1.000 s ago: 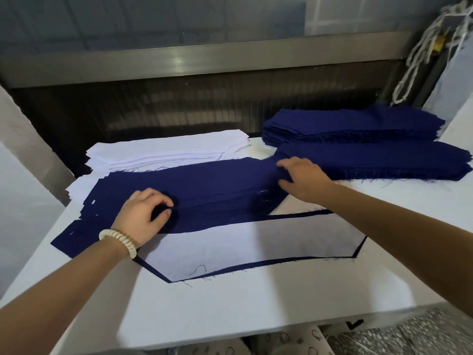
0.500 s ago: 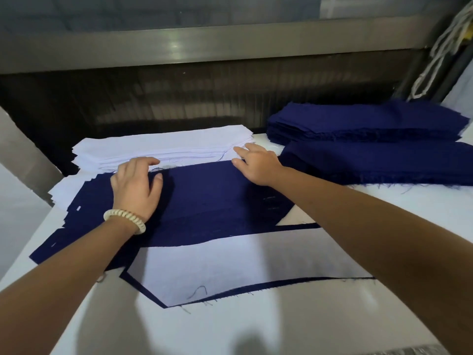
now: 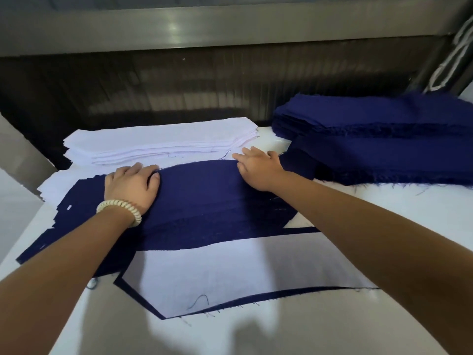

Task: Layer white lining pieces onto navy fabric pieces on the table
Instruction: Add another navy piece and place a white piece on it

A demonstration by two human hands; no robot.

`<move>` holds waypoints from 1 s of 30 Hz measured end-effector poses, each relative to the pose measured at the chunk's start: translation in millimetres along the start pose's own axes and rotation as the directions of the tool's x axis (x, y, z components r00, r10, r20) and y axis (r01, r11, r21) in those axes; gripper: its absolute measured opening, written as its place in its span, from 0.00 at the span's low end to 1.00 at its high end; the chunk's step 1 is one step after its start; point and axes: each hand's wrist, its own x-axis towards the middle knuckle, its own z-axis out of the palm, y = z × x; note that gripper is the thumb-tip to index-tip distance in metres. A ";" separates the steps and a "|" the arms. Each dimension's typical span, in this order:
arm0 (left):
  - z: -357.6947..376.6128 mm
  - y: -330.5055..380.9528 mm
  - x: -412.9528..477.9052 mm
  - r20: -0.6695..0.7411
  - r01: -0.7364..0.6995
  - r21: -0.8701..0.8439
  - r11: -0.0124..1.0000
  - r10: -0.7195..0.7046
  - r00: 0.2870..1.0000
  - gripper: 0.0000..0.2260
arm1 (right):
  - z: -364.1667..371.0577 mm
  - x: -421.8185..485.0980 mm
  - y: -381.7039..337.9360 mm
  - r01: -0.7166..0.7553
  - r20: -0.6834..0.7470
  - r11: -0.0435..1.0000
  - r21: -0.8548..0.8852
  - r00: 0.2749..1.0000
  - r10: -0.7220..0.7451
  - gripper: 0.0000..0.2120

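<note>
A navy fabric piece (image 3: 204, 201) lies across the middle of the white table (image 3: 256, 334), on top of other navy layers. My left hand (image 3: 131, 185), with a beaded bracelet on the wrist, rests flat on its far left edge. My right hand (image 3: 258, 166) lies with straight fingers at its far right edge, fingertips reaching the white lining stack (image 3: 161, 144) behind. Nearer to me, a white lining piece (image 3: 230, 272) lies on a navy piece whose border (image 3: 256, 298) shows around it.
A thick stack of navy pieces (image 3: 384, 144) fills the back right of the table. A dark corrugated wall and a metal rail (image 3: 204, 29) run behind the table. White cords (image 3: 453, 55) hang at the top right. A grey panel (image 3: 20, 149) stands at the left.
Both hands have slid away from me over the navy piece to its far edge, beside the white lining stack. The camera has tilted closer to the table.
</note>
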 end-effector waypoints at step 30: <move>-17.1 -6.1 -7.7 -0.442 -0.173 -0.319 0.932 0.015 0.897 0.04 | -18.1 -2.1 -12.9 0.093 -0.369 0.991 0.099 0.928 -0.050 0.08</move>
